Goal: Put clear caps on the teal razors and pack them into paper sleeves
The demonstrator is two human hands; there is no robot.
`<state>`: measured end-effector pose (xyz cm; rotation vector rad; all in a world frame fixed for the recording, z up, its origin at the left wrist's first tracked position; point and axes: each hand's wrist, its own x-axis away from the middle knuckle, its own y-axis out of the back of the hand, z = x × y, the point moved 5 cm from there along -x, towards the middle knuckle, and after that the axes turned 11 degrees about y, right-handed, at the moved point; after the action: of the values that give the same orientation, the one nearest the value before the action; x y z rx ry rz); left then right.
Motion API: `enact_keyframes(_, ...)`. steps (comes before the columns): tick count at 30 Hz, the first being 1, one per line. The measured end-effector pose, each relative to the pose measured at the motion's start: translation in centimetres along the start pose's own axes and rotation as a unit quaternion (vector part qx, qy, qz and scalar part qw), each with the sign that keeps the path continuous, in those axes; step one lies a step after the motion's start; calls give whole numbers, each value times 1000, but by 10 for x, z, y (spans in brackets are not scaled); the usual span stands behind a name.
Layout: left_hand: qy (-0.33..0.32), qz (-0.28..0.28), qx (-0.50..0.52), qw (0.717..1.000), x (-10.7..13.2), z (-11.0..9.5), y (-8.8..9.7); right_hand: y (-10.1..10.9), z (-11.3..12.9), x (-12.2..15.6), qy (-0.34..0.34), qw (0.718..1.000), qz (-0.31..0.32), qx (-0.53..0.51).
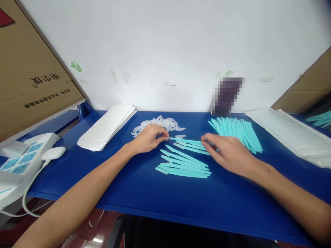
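Observation:
My left hand [149, 138] pinches the capped tip of a turquoise razor stick [186, 141] that lies level just above the blue table [160, 196]. My right hand [227, 151] grips the same stick at its handle end. Below the hands, several capped turquoise sticks [184, 164] lie in a loose fan. A heap of clear plastic caps [159, 124] sits just behind my left hand. A bigger pile of turquoise sticks [236, 132] lies behind my right hand.
A stack of white bags [107, 126] lies at the back left, and another white sheet stack [289, 134] at the right. A white power strip [23, 155] with a plug sits at the far left under cardboard boxes [28, 69]. A white wall stands behind.

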<state>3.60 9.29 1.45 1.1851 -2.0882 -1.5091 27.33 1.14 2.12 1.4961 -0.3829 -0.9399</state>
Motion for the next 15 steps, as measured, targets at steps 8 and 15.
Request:
enact_keyframes(8,-6,-2,5,1000,1,-5,1,2,2,0,15,1000,-21,19)
enact_keyframes(15,-8,0,-1,1000,2,-5,-1,7,2,1,21,999,-29,19)
